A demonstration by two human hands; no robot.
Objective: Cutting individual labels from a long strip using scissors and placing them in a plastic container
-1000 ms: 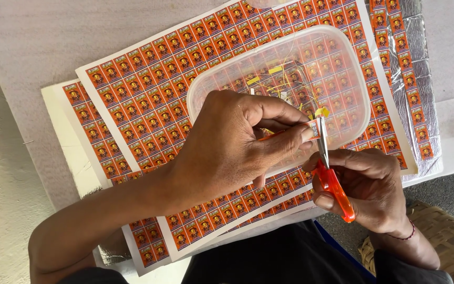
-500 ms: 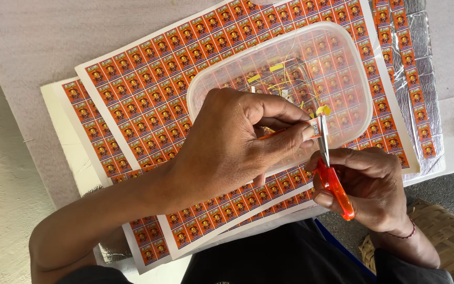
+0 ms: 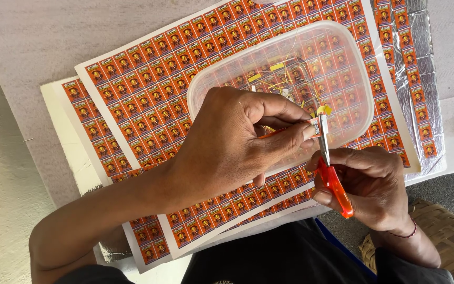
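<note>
My left hand pinches a narrow strip of small orange labels between thumb and forefinger, over the near rim of a clear plastic tub. My right hand grips orange-handled scissors; their steel blades point up and meet the strip's end. Thin yellow and orange paper trimmings lie inside the tub. The tub rests on a large printed sheet of orange labels.
More label sheets are stacked beneath the top one. Cut label strips lie on a silver foil sheet at the right. A woven basket sits at the lower right. The pale cloth surface extends to the left.
Both hands stay almost still. The scissors have shifted very slightly upward against the strip's end.
</note>
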